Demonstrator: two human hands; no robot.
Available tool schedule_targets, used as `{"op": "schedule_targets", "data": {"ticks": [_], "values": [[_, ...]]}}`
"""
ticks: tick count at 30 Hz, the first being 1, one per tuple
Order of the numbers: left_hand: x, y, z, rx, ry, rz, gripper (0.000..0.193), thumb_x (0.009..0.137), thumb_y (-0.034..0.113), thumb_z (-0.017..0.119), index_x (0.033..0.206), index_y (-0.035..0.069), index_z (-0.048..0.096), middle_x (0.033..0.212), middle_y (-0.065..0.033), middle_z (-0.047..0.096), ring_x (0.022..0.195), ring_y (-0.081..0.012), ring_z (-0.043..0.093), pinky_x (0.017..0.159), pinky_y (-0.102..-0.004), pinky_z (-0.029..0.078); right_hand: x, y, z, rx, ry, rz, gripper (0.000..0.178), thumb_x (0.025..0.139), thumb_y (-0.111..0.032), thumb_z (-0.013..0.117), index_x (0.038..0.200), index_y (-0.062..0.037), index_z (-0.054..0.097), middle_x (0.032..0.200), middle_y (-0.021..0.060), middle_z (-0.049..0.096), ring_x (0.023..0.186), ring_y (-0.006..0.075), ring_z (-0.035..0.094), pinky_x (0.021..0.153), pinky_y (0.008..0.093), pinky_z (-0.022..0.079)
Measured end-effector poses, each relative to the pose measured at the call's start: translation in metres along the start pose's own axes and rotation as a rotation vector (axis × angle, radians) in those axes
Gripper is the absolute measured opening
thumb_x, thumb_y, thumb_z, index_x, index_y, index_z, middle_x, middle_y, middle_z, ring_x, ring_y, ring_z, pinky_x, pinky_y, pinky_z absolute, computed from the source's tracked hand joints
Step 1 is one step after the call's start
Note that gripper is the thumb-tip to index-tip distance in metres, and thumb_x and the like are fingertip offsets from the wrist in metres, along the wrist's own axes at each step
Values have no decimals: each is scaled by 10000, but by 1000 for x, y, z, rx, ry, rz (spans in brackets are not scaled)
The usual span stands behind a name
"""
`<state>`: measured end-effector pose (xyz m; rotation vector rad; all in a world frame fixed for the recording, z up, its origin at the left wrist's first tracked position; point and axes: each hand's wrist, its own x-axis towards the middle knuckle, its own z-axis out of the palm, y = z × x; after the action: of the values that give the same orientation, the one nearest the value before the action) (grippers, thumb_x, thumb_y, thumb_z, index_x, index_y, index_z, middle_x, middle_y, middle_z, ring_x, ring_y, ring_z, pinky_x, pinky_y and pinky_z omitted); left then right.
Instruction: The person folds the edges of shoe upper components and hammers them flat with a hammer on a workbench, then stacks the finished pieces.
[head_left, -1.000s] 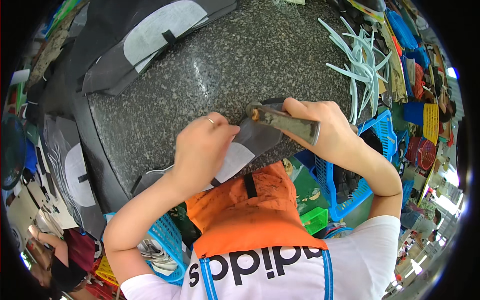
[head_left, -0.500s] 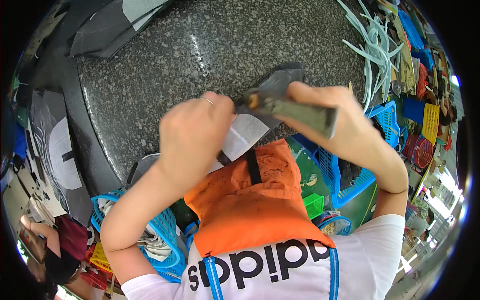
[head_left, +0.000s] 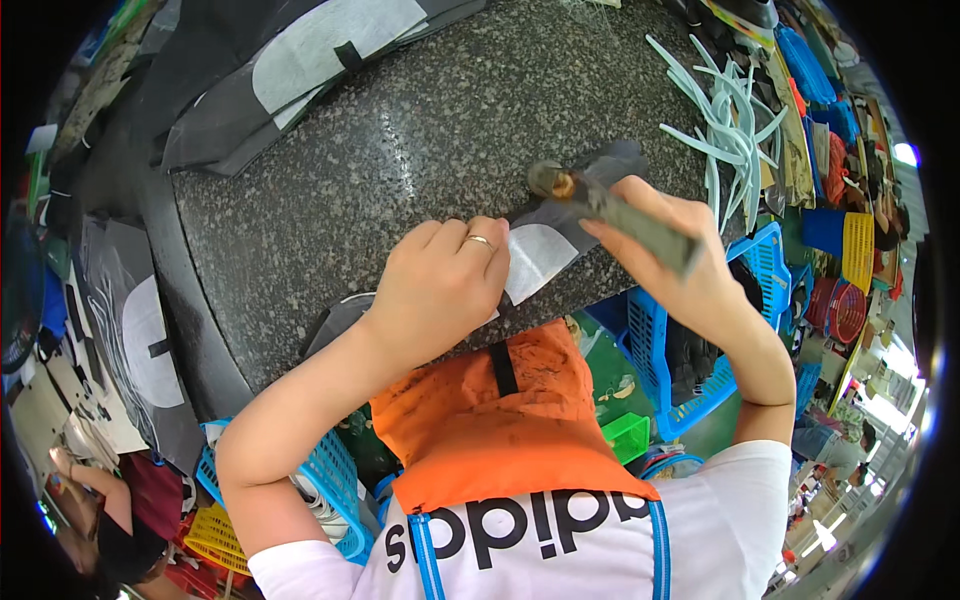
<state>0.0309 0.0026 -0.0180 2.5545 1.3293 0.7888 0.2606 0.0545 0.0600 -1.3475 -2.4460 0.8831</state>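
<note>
A dark, flexible cut piece with a pale grey rounded patch (head_left: 541, 258) lies along the near edge of the stone slab. It looks like a shoe upper part. My left hand (head_left: 445, 285), with a ring on it, is closed with its fingertips pressed down at the patch's left side. My fingers hide part of the piece. In my right hand (head_left: 690, 245) is a worn metal hammer (head_left: 625, 215), blurred by motion. Its rounded end is above the right part of the dark piece, and its flat end points toward my wrist. Whether it touches the piece I cannot tell.
Similar dark pieces with pale patches (head_left: 330, 50) lie at the far left, with more stacked (head_left: 150, 345) at the left. Pale green strips (head_left: 735, 125) lie in a tangle at the right. Blue baskets (head_left: 700, 400) stand below the slab (head_left: 330, 200). People are at both sides.
The view has shifted. Both hands appear farther right over the slab, my left one also nearer me. The hammer has swung to the right, still in my right hand.
</note>
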Motion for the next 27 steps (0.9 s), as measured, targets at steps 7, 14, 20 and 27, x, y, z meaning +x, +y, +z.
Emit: {"op": "schedule_targets", "data": {"ticks": [7,14,20,27], "values": [[-6,-16,-6,-104,-43,28,213,730,68,662,938,20,666,805,-51,567,614,-200,566,533,-324,444,-1,6,12,-125,-60,-117,180,862,-117,676,950,-28,546,733,164,575,656,353,606,556,402,450],[9,-21,-3,67,17,58,243,728,89,661,967,51,646,789,-61,534,623,-195,564,557,-325,453,8,-3,13,-39,-82,-63,162,867,-100,675,923,-23,544,677,130,541,583,289,553,529,367,427],[-20,-33,-25,-248,-50,-143,313,670,66,766,959,80,647,897,-69,618,781,-270,629,656,-376,505,15,-14,13,-27,-81,32,235,888,-236,653,831,-65,502,700,162,599,669,391,612,528,456,454],[-31,-33,-25,-207,24,-56,282,680,69,764,938,78,651,873,-60,616,753,-267,618,647,-368,499,27,-33,19,91,-174,28,141,880,-104,680,925,0,596,710,140,548,583,266,552,540,336,426]]}}
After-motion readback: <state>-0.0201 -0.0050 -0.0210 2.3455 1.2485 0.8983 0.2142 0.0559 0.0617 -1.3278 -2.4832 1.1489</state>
